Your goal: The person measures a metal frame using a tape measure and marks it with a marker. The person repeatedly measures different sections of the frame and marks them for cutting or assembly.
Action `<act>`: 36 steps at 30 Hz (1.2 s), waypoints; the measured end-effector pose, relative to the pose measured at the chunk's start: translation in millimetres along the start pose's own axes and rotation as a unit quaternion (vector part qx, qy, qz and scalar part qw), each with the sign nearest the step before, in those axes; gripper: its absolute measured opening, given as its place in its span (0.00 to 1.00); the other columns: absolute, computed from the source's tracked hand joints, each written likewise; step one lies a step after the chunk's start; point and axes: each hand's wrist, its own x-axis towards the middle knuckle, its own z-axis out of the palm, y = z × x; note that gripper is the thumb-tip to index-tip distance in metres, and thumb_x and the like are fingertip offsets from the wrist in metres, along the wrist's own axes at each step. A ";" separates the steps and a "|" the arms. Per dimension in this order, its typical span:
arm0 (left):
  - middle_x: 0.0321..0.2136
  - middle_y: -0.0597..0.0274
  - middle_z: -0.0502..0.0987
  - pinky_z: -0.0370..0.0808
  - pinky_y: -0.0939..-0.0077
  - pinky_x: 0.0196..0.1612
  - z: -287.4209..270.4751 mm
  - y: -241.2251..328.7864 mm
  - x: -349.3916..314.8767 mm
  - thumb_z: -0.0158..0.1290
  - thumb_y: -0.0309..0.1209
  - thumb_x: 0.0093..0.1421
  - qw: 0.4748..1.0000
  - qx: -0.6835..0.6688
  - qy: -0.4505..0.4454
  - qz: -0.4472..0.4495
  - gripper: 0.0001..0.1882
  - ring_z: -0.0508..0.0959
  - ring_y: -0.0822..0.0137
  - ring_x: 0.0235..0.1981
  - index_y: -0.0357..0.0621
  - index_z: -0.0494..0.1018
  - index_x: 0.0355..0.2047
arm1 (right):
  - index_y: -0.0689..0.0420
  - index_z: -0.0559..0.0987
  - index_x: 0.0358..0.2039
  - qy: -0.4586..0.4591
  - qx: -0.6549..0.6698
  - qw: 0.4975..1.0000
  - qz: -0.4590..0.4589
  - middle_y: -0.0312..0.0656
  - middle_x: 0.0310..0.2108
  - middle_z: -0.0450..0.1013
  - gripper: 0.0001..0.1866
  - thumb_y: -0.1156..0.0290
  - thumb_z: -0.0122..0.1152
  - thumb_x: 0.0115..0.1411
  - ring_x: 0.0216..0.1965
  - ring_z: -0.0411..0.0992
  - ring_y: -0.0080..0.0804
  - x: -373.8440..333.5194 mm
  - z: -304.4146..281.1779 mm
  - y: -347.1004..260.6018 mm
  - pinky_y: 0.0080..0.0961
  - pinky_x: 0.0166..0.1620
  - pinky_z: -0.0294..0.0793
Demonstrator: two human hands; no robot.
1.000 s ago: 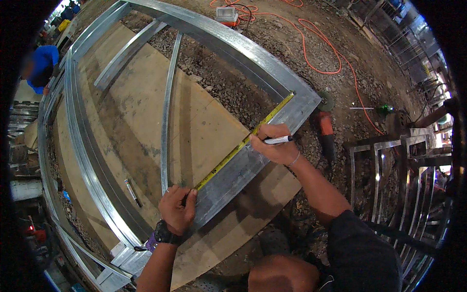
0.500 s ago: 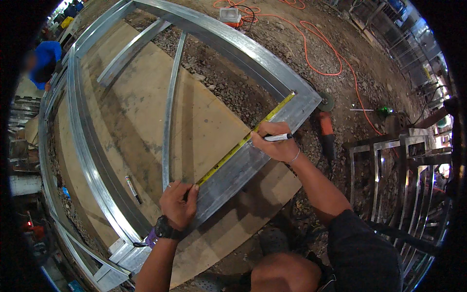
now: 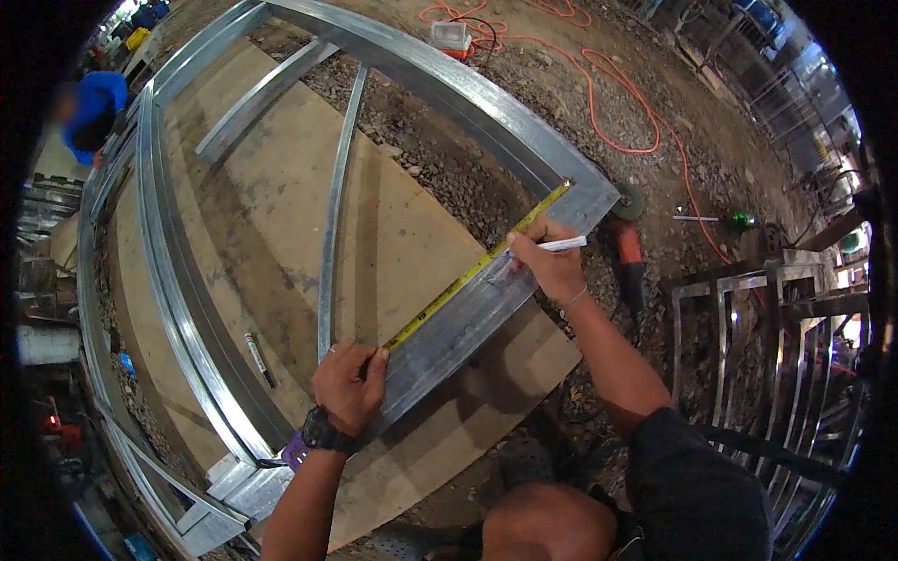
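A yellow tape measure blade (image 3: 440, 304) lies stretched along the near metal beam (image 3: 449, 341) of a large galvanized frame, its far end at the beam's right corner. My left hand (image 3: 348, 383) is closed on the blade's near part, pinching it against the beam. A purple tape case (image 3: 294, 453) shows in part beside my left wrist. In my closed right hand (image 3: 550, 262) is a white marker (image 3: 563, 244), held like a pen. Its tip is down by the tape's edge, mostly hidden by my fingers.
A second marker (image 3: 258, 359) lies on the brown board (image 3: 412, 243) inside the frame. An angle grinder (image 3: 629, 252) rests just past the right corner. An orange cord (image 3: 645, 112) and a work light (image 3: 450, 37) lie beyond. A person in blue (image 3: 97, 107) crouches at the far left.
My right hand has slid a little to the right along the tape, and the marker's back end now points further right. My left hand keeps its hold on the tape.
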 end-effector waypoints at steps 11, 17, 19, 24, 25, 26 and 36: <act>0.26 0.54 0.78 0.75 0.55 0.35 3.9 -8.8 -2.9 0.65 0.33 0.64 1.000 0.019 0.017 0.013 0.08 0.79 0.48 0.31 0.44 0.82 0.30 | 0.53 0.77 0.33 0.034 0.112 0.992 0.049 0.33 0.28 0.78 0.12 0.66 0.75 0.66 0.25 0.72 0.16 -12.1 2.4 -11.2 0.18 0.28 0.70; 0.28 0.53 0.78 0.76 0.54 0.36 3.1 -5.0 -1.0 0.65 0.33 0.64 1.000 0.010 0.000 -0.004 0.07 0.80 0.47 0.33 0.45 0.81 0.31 | 0.56 0.76 0.35 0.012 0.084 0.996 0.026 0.36 0.30 0.79 0.11 0.74 0.75 0.64 0.27 0.73 0.16 -19.9 1.3 -12.7 0.20 0.31 0.73; 0.28 0.53 0.78 0.76 0.54 0.36 2.7 -4.7 -0.8 0.64 0.33 0.64 1.000 0.012 0.001 0.001 0.07 0.80 0.47 0.33 0.45 0.81 0.31 | 0.56 0.75 0.34 0.005 0.058 0.998 0.029 0.37 0.29 0.79 0.11 0.75 0.74 0.64 0.26 0.73 0.18 -19.5 0.6 -12.1 0.21 0.30 0.73; 0.28 0.53 0.78 0.76 0.55 0.36 2.6 -4.1 -0.7 0.64 0.33 0.64 1.000 0.014 -0.001 -0.005 0.07 0.80 0.47 0.33 0.44 0.81 0.31 | 0.56 0.74 0.28 -0.004 0.003 0.998 0.058 0.35 0.24 0.79 0.16 0.68 0.76 0.65 0.26 0.76 0.18 -16.5 2.2 -14.0 0.22 0.31 0.76; 0.28 0.53 0.78 0.76 0.55 0.36 2.4 -4.2 -0.8 0.64 0.33 0.64 1.000 0.015 0.000 -0.005 0.07 0.80 0.47 0.33 0.44 0.82 0.31 | 0.56 0.74 0.28 -0.002 -0.006 0.999 0.054 0.35 0.23 0.79 0.16 0.68 0.76 0.65 0.26 0.76 0.18 -16.2 3.0 -16.4 0.22 0.31 0.76; 0.28 0.53 0.78 0.76 0.55 0.36 2.6 -4.9 -0.8 0.64 0.33 0.64 1.000 0.016 -0.002 -0.007 0.07 0.80 0.47 0.33 0.44 0.82 0.32 | 0.56 0.74 0.28 0.000 -0.015 0.999 0.051 0.35 0.23 0.79 0.16 0.67 0.76 0.65 0.25 0.76 0.18 -15.8 3.9 -19.0 0.22 0.30 0.76; 0.27 0.52 0.77 0.75 0.56 0.35 1.7 -6.4 -0.3 0.65 0.29 0.63 1.000 -0.003 -0.014 -0.006 0.05 0.79 0.47 0.31 0.42 0.82 0.32 | 0.56 0.74 0.27 0.018 0.033 0.998 0.059 0.36 0.22 0.78 0.16 0.66 0.75 0.65 0.25 0.78 0.20 -14.9 1.5 -15.7 0.24 0.28 0.76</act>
